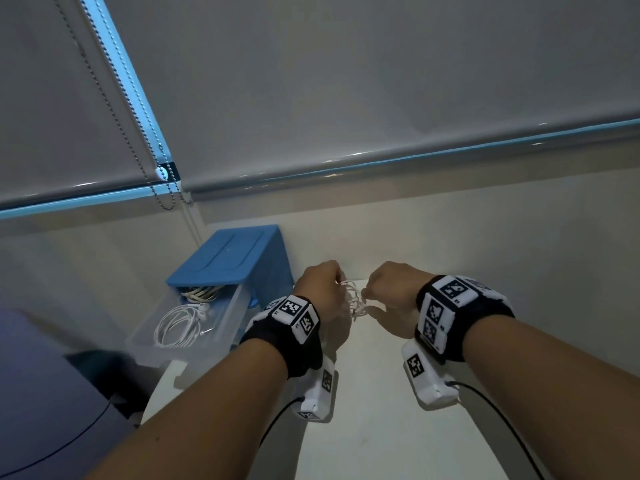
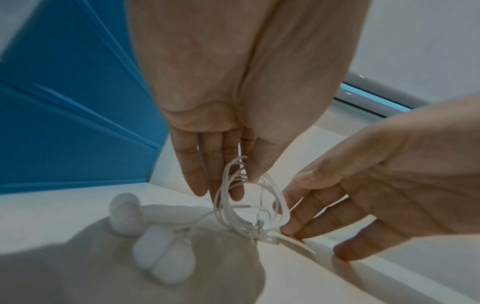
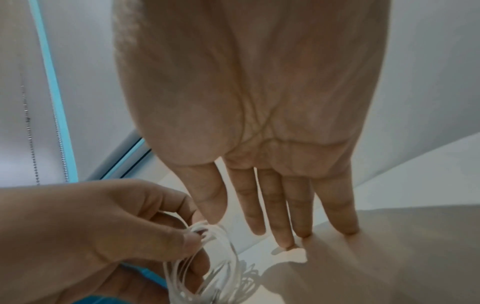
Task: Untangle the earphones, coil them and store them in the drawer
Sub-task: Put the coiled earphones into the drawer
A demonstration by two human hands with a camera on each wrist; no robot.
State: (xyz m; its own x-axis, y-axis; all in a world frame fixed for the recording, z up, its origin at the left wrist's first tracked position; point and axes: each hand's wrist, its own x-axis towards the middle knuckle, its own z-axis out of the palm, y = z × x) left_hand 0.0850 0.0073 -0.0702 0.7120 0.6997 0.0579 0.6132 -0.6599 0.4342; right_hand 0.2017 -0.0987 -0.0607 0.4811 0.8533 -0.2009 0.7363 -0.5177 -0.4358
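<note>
Between my two hands, over the white bench (image 1: pixel 398 427), hangs one coil of thin white earphone cable (image 2: pixel 250 207). My left hand (image 1: pixel 320 289) pinches the top of the coil between thumb and fingers, so several loops gather under my thumb in the right wrist view. My right hand (image 1: pixel 391 291) has its fingers nearly straight and spread, tips down on the bench; the index and middle fingertips (image 2: pixel 291 228) touch the lower edge of the coil where the strands bunch. Whether my right thumb also nips the cable, I cannot tell.

Two white earbuds (image 2: pixel 145 236) lie on the bench just beside the coil, joined to it by a thin lead, close to the blue cabinet wall.

Left of my hands stands one blue drawer unit (image 1: pixel 228 258), its single clear drawer (image 1: pixel 221 327) pulled out. Inside I count one more coiled white earphone set (image 1: pixel 180 327) and, further back, a darker bundle of cords (image 1: pixel 199 293) too small to make out.

Each wrist carries one black band with white blocks printed in black-and-white square codes (image 1: pixel 446 306); no readable words show. One beaded blind chain (image 1: pixel 138 133) hangs behind.
</note>
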